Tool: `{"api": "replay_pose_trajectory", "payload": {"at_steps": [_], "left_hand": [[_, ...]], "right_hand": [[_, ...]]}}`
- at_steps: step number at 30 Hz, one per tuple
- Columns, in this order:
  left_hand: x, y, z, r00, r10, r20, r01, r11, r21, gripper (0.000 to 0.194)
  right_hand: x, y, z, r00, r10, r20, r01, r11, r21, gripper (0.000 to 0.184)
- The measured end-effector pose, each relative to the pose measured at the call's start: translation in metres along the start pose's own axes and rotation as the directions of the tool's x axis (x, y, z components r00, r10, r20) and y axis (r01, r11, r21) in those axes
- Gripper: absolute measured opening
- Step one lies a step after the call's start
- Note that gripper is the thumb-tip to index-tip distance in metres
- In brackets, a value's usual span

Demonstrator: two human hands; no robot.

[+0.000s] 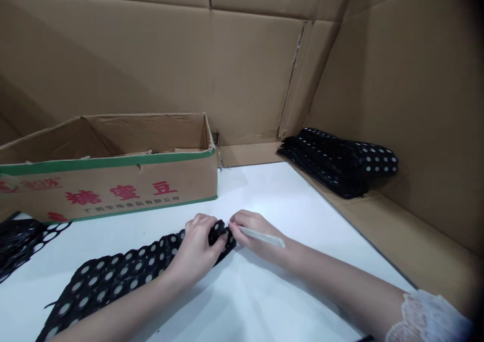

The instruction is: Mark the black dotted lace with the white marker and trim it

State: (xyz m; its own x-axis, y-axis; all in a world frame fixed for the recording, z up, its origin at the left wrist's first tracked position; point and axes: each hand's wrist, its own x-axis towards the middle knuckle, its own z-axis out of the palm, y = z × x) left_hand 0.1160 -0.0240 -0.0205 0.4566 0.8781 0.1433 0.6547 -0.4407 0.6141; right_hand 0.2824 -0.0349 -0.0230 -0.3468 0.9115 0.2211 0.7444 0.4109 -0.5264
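While the left hand (198, 251) pinches the far end of a black sheet with rows of pale round dots (124, 271), thumb and fingers closed on its edge, the right hand (255, 233) comes in at that same end, gripping a slim white tool (262, 236)! Its tip meets the sheet's end right between the two hands, though the fingers hide the exact contact. And look at that sheet, running slantwise across the white desk (272, 306) to the lower left, partly under the left forearm! Behind it sits an open cardboard box (196, 178), green-edged, red characters across its front. Out left, a heap of black lattice webbing (18, 246); far right, a stack of black dotted sheets (336, 160) lies on a cardboard ledge (412, 226). White lace cuff (419, 317) on the right arm!
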Motion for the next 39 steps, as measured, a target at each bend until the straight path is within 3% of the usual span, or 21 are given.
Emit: {"api": "replay_pose_trajectory", "payload": {"at_steps": [4,8,10,13,15,17,23,28,32,39], "left_hand": [[0.000,0.001,0.000,0.994,0.098,-0.056,-0.092,0.990,0.104,0.012],[0.000,0.000,0.003,0.990,0.101,-0.096,-0.086,0.984,0.157,0.011],[0.001,-0.001,0.005,0.994,0.063,-0.084,-0.051,0.988,0.149,0.010],[0.002,-0.006,0.007,0.998,-0.012,-0.061,0.020,0.990,0.137,0.007],[0.003,-0.009,0.006,0.997,-0.056,-0.058,0.063,0.990,0.126,0.007],[0.004,-0.011,0.005,0.995,-0.080,-0.054,0.085,0.992,0.094,0.009],[0.007,-0.009,-0.004,0.998,-0.063,0.019,0.063,0.997,-0.036,0.016],[0.007,-0.006,-0.010,0.995,-0.035,0.094,0.041,0.997,-0.061,0.020],[0.007,-0.007,-0.011,0.989,-0.061,0.134,0.074,0.992,-0.099,0.019],[0.009,-0.010,-0.013,0.978,-0.107,0.178,0.136,0.978,-0.160,0.021]], "right_hand": [[0.002,-0.007,-0.003,0.999,0.008,-0.033,-0.015,0.972,-0.233,0.029],[0.004,-0.009,0.003,0.999,0.026,-0.022,-0.032,0.935,-0.353,0.026],[0.004,-0.005,0.005,0.998,0.045,-0.048,-0.056,0.961,-0.271,0.027],[0.003,0.006,0.002,0.986,0.169,0.014,-0.169,0.977,0.127,0.034],[0.003,0.013,-0.001,0.958,0.241,0.152,-0.284,0.863,0.418,0.038],[0.003,0.019,-0.004,0.945,0.233,0.228,-0.323,0.765,0.557,0.038],[0.003,0.023,-0.004,0.964,0.211,0.160,-0.263,0.826,0.498,0.036],[0.004,0.021,-0.005,0.950,0.171,0.261,-0.297,0.750,0.590,0.037],[0.001,0.018,-0.006,0.949,0.159,0.271,-0.296,0.737,0.607,0.038],[0.000,0.015,-0.007,0.983,0.133,0.126,-0.179,0.843,0.508,0.037]]}}
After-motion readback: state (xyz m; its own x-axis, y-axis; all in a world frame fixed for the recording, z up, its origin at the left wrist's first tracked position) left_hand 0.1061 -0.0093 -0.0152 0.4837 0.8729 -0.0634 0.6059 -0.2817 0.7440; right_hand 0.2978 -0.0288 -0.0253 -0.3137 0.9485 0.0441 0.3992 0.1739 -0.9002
